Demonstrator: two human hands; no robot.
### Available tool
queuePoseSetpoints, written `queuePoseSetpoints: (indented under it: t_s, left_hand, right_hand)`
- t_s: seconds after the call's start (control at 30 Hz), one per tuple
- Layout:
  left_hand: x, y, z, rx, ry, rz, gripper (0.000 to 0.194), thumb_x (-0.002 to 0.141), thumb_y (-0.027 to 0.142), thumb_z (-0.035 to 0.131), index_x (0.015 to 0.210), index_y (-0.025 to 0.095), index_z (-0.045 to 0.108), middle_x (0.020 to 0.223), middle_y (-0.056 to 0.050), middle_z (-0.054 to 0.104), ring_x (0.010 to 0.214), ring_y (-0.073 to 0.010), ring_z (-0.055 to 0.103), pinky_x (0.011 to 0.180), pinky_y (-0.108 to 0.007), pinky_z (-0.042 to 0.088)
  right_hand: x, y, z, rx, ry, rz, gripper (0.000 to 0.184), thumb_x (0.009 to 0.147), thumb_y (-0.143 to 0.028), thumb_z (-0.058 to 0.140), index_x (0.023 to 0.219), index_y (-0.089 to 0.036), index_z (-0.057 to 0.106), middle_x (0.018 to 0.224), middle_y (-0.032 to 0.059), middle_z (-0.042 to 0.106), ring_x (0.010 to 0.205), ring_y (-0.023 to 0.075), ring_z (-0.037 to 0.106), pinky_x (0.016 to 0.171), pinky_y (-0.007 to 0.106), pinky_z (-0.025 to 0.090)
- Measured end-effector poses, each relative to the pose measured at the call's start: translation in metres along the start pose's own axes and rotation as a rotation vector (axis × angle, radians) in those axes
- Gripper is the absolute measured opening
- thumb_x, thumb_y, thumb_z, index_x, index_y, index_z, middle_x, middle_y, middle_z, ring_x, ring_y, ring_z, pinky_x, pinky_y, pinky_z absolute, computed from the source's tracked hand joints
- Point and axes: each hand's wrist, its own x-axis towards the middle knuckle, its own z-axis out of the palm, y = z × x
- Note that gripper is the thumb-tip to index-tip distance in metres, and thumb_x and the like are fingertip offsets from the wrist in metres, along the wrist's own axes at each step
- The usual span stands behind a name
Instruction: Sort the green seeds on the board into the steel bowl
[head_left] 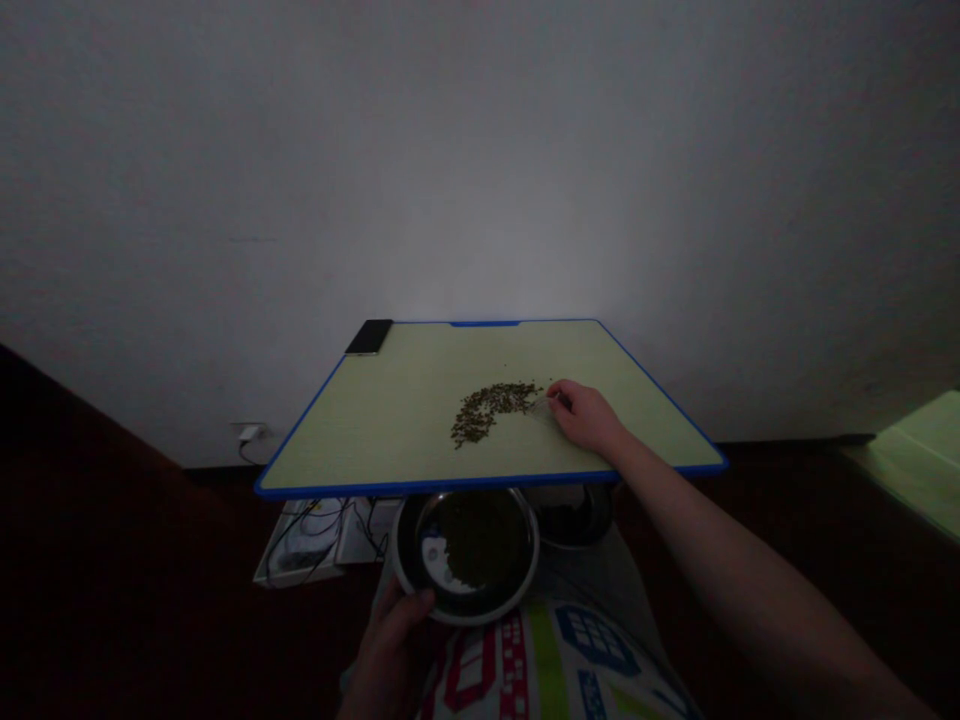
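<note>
Looking down over the desk (390,420), a pale green board with a blue rim. My right hand (587,417) rests near the desk's right edge, its grip closed: finger and thumb are pinched together on a thin pale sliver (537,403), too small to name with certainty. The sliver's tip lies just beside the right end of a curved band of small dark seeds (487,412), which spreads across the middle of the desk, nearer the right edge than the left. A few stray seeds lie around the band.

My left hand (388,655) is clamped on the rim of a steel bowl (504,606), just off the desk's front edge. Inside the bowl is a dark heap of seeds (480,540), with bare steel showing on one side. A second steel bowl (577,520) sits partly hidden beneath the front edge, to the right of the first.

A black phone (369,337) lies at the desk's back left corner. Beyond the front left corner, papers (300,560) and black cables (315,535) lie together below the desk. A patterned cloth (540,660) shows beneath the bowl.
</note>
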Motion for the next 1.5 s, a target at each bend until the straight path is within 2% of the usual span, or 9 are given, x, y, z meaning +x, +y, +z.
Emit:
queuePoseSetpoints:
  t_s: [0.23, 0.57, 0.97, 1.2, 1.5]
  left_hand:
    - [0.000, 0.005, 0.002, 0.016, -0.063, -0.041, 0.086, 0.063, 0.020, 0.084, 0.145, 0.026, 0.058, 0.116, -0.011, 0.082, 0.117, -0.0406, 0.072, 0.099, -0.052, 0.059]
    - [-0.001, 0.007, 0.001, 0.036, -0.037, -0.027, 0.076, 0.062, 0.022, 0.085, 0.136, 0.024, 0.066, 0.113, -0.011, 0.083, 0.117, -0.0417, 0.072, 0.102, -0.054, 0.057]
    - [0.001, 0.002, -0.003, -0.001, -0.062, -0.035, 0.076, 0.065, 0.018, 0.083, 0.138, 0.023, 0.063, 0.112, -0.010, 0.084, 0.115, -0.0379, 0.073, 0.100, -0.049, 0.059]
    - [0.002, 0.001, -0.002, 0.020, -0.072, -0.011, 0.076, 0.066, 0.019, 0.083, 0.139, 0.019, 0.062, 0.111, -0.012, 0.084, 0.114, -0.0386, 0.074, 0.099, -0.050, 0.059]
    - [0.005, -0.002, -0.006, -0.001, -0.090, -0.014, 0.075, 0.067, 0.021, 0.084, 0.138, 0.021, 0.061, 0.116, -0.011, 0.082, 0.116, -0.0375, 0.073, 0.099, -0.048, 0.060]
  right_hand:
    - [0.003, -0.001, 0.002, -0.007, -0.012, 0.005, 0.021, 0.094, -0.022, 0.054, 0.106, -0.018, 0.071, 0.081, 0.0067, 0.074, 0.071, 0.0192, 0.061, 0.067, 0.028, 0.040]
    - [0.002, 0.000, 0.002, -0.007, -0.051, -0.035, 0.022, 0.094, -0.022, 0.054, 0.109, -0.018, 0.071, 0.079, 0.0056, 0.073, 0.070, 0.0188, 0.061, 0.068, 0.028, 0.040]
    - [0.004, -0.002, 0.002, -0.042, -0.053, -0.028, 0.024, 0.095, -0.022, 0.055, 0.111, -0.017, 0.072, 0.083, 0.0073, 0.074, 0.074, 0.0202, 0.063, 0.071, 0.029, 0.042]
    - [0.009, -0.006, 0.002, -0.082, -0.084, -0.022, 0.025, 0.097, -0.023, 0.054, 0.114, -0.017, 0.071, 0.093, 0.0099, 0.077, 0.082, 0.0211, 0.067, 0.074, 0.029, 0.042]
    - [0.006, -0.013, 0.002, -0.082, -0.132, -0.079, 0.026, 0.098, -0.023, 0.053, 0.116, -0.016, 0.070, 0.092, 0.0089, 0.077, 0.082, 0.0202, 0.067, 0.074, 0.028, 0.042]
